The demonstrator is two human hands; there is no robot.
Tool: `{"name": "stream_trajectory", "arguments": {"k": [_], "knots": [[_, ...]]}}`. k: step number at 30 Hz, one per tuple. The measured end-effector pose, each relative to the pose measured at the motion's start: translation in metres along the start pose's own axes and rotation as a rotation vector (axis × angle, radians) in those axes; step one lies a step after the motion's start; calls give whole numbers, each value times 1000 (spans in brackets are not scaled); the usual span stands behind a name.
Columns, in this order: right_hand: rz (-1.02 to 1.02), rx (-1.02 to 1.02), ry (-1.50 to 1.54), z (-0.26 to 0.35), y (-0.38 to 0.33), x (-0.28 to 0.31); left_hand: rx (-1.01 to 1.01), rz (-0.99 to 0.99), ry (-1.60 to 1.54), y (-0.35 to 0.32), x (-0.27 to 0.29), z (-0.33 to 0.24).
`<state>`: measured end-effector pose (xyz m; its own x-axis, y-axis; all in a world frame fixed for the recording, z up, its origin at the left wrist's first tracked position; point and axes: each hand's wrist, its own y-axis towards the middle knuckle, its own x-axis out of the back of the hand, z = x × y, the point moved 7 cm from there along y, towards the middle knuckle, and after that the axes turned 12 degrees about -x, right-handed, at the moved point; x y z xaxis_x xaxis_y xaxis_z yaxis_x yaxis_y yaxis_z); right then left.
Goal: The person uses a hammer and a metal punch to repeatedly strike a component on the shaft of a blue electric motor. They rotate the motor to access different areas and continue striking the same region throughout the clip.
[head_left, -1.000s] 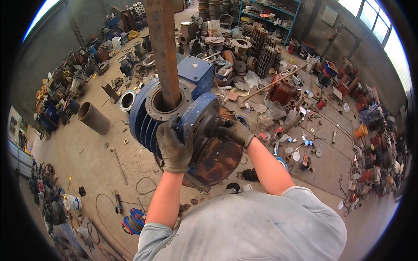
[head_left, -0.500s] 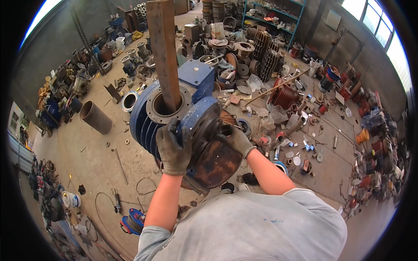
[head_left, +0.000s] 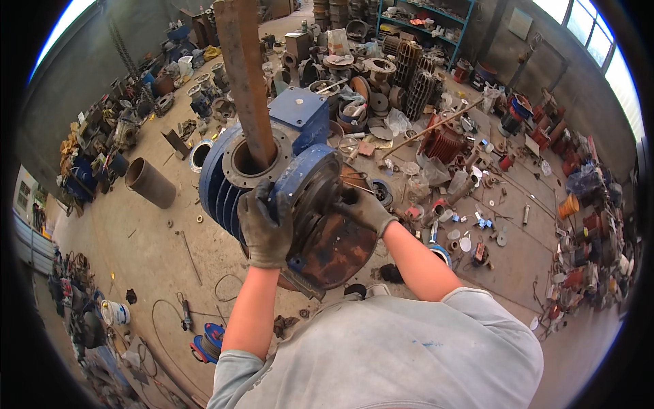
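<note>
While we grip the rusty blue end cover (head_left: 320, 218) with both gloved hands, we judge the step to be working it off the blue motor housing (head_left: 231, 184). Left hand (head_left: 264, 228) is curled over the cover's near-left rim, fingers wrapped, next to the housing's round flange. Right hand (head_left: 364, 208) is closed on the cover's right edge, fingers hooked behind it. The cover sits tilted against the housing's front, over the concrete floor (head_left: 157, 245).

To do this well, we'd say: pull evenly on both sides, keep the cover square so it does not bind, keep fingers out of the gap to the housing, and mind the rusty steel bar (head_left: 244, 82) that stands in the housing's bore.

Packages and signs, all placed from the housing: a white bucket (head_left: 114, 312) far to the lower left; an orange spool (head_left: 569, 204) far right; a blue-and-red reel (head_left: 208, 339) below-left, by the elbow; a pale rectangular board (head_left: 520, 22) on the wall, upper right; a blue shelf rack (head_left: 422, 20) above. A grey pipe section (head_left: 150, 183) lies just left. Any print is too small to tell.
</note>
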<state>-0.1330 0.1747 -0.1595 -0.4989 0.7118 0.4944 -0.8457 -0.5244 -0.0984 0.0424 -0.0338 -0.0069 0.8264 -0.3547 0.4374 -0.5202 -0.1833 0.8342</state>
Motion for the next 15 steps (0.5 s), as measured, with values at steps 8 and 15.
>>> {"name": "stream_trajectory", "arguments": {"k": [8,15], "knots": [[84,-454,186,-42,17,26,6,2,-39,0,1,0],[52,-110,-231,-4,13,-3,-2,-32,-50,1,-2,1]]}}
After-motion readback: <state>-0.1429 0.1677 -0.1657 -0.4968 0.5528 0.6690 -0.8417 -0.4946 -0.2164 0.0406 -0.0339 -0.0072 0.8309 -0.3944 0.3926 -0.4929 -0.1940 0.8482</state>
